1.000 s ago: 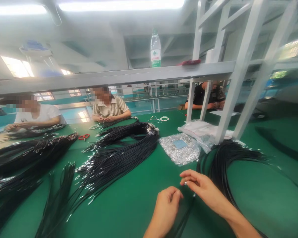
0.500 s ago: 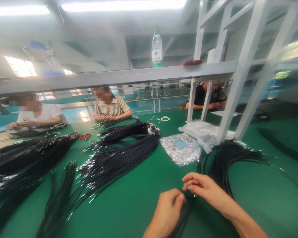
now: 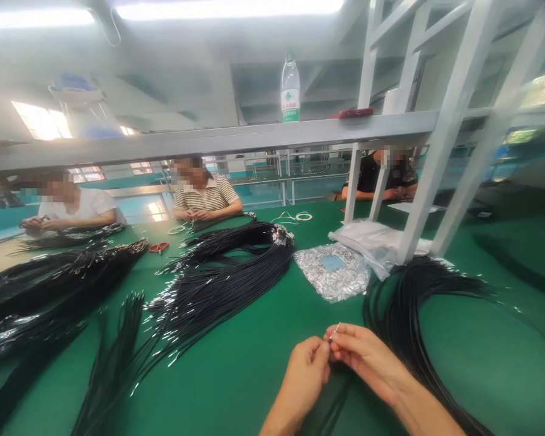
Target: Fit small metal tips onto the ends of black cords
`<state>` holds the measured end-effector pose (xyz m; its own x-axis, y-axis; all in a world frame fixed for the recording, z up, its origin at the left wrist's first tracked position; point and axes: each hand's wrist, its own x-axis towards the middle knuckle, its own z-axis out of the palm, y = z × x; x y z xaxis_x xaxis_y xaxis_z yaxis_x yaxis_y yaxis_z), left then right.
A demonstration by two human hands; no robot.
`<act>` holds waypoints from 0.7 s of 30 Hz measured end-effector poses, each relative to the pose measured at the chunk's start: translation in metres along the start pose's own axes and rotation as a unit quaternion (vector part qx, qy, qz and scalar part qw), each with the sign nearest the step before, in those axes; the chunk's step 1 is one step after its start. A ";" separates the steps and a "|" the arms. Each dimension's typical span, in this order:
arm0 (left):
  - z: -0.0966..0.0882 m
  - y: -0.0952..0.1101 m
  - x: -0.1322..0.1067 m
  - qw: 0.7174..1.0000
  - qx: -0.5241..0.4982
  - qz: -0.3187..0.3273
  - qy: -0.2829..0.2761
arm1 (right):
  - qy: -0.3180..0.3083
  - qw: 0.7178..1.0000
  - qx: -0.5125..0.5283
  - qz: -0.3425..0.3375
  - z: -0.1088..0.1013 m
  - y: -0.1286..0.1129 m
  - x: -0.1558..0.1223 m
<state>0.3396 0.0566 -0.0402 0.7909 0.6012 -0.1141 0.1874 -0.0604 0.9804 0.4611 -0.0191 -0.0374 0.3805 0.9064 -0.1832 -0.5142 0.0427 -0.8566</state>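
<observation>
My left hand (image 3: pixel 305 370) is closed in a pinch, its fingertips at the dark end of what looks like a black cord (image 3: pixel 338 402); the cord runs down below the hands. My right hand (image 3: pixel 370 354) pinches a small silvery metal piece (image 3: pixel 335 330), its fingertips meeting those of the left. Whether the cord end sits inside the metal piece is too small to tell. Just beyond the hands lies a clear bag (image 3: pixel 333 287) full of small silvery pieces. To the right curves a bundle of long black cords (image 3: pixel 409 303).
Black cord bundles with metal tips (image 3: pixel 236 284) spread over the green table (image 3: pixel 236 375), with more bundles (image 3: pixel 72 284) at left. Red-handled cutters (image 3: pixel 158 247) lie between them. A metal shelf (image 3: pixel 209 140) crosses above, bearing a water bottle (image 3: pixel 290 91). Several people sit opposite.
My hands have come together, fingertip to fingertip. The right hand has shifted slightly left, and the silvery piece in its fingers now points upward.
</observation>
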 end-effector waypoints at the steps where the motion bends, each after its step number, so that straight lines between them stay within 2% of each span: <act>1: 0.000 -0.001 0.001 1.000 -0.006 -0.002 0.004 | -0.008 1.000 -0.027 -0.011 0.003 0.003 0.000; 5: 0.001 -0.003 0.004 0.999 -0.035 -0.011 0.038 | -0.009 0.982 -0.181 -0.051 0.009 0.006 -0.003; 8: 0.002 -0.002 0.005 0.997 -0.048 -0.003 0.061 | 0.055 0.952 -0.284 -0.097 -0.004 -0.003 -0.001; 11: 0.002 -0.001 0.006 0.996 -0.054 0.005 0.066 | 0.183 0.894 -0.387 -0.131 -0.028 -0.013 0.010; 14: 0.001 -0.003 0.006 0.997 -0.051 0.005 0.059 | 0.256 0.836 -0.469 -0.122 -0.042 -0.018 0.027; 18: 0.000 -0.007 0.006 0.997 -0.043 0.002 0.062 | 0.300 0.759 -0.571 -0.090 -0.033 -0.017 0.054; 21: 0.000 -0.008 0.006 0.996 -0.042 0.000 0.079 | 0.319 0.718 -0.617 -0.053 -0.023 -0.017 0.070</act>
<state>0.3430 0.0604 -0.0488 0.6879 0.7196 -0.0944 0.1330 0.0028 0.9911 0.5139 0.0337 -0.0464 0.8436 0.5327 0.0679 0.4659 -0.6632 -0.5857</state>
